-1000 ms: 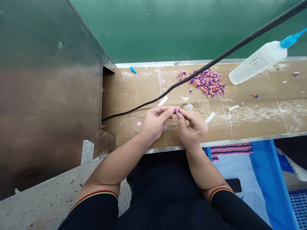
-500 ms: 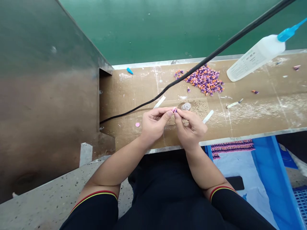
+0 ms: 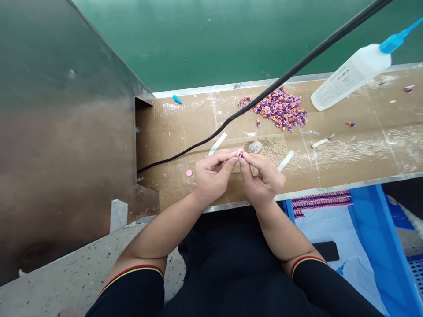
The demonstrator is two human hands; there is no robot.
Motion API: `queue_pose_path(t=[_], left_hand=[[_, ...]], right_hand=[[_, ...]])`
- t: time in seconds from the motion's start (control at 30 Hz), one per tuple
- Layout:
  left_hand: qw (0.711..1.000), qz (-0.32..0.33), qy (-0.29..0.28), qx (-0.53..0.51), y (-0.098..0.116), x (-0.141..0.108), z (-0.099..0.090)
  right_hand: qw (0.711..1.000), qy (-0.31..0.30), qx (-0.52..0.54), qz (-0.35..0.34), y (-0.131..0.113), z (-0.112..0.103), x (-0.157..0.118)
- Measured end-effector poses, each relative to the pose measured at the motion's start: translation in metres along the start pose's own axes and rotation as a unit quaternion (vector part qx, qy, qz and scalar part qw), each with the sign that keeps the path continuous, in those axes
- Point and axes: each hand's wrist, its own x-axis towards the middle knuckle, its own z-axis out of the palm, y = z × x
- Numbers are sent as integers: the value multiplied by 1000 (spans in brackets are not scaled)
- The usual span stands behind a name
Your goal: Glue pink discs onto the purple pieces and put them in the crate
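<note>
Between my fingertips is a small purple-and-pink piece (image 3: 240,154), mostly covered by the fingers. My left hand (image 3: 213,176) pinches it from one side with thumb and forefinger. From the other side, the thumb and forefinger of my right hand (image 3: 262,177) press on it too. Just beyond the right fingers stands a small clear round container (image 3: 255,147). Farther back lies a heap of tiny purple, pink and orange pieces (image 3: 280,108), cone-like in shape. A flat pink disc (image 3: 189,173) rests to the left of my left hand.
A black cable (image 3: 228,121) crosses over the cardboard-covered bench (image 3: 178,132). At the right are a white squeeze bottle (image 3: 352,77) with a blue nozzle and a small pale-handled tool (image 3: 322,141). Below, a blue bin (image 3: 380,233) holds rows of pieces. A metal cabinet (image 3: 66,154) stands left.
Both hands stay together with the small piece, which seems slightly turned, showing less pink. The whole view has shifted a little.
</note>
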Motion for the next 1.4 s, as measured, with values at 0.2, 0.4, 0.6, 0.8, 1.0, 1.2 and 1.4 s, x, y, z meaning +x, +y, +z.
queue_pose_path(t=[0.2,0.4,0.6,0.8,1.0,1.2,1.4], left_hand=[[1000,6,-14,-20,-1,-2,0],[999,-36,-13,-28,2,-1,1],[998,-51,-9,-27,-2,0,1],[996,-49,-45,-62,-10,-6,2],[992,-68,-92,-57,-13,-14,6],[994,-16,-85,-67,-16,-9,3],[995,46,-84,-20,-30,-4,2]], right_hand=[[999,12,21,-21,-3,-2,2],[1000,2,10,-5,1,-3,-1],[1000,15,7,-10,-2,0,1],[998,-5,66,1,1,-7,5],[986,-163,-18,41,42,-85,30],[906,-398,-96,-108,76,-139,32],[900,-402,-138,-97,81,-142,4]])
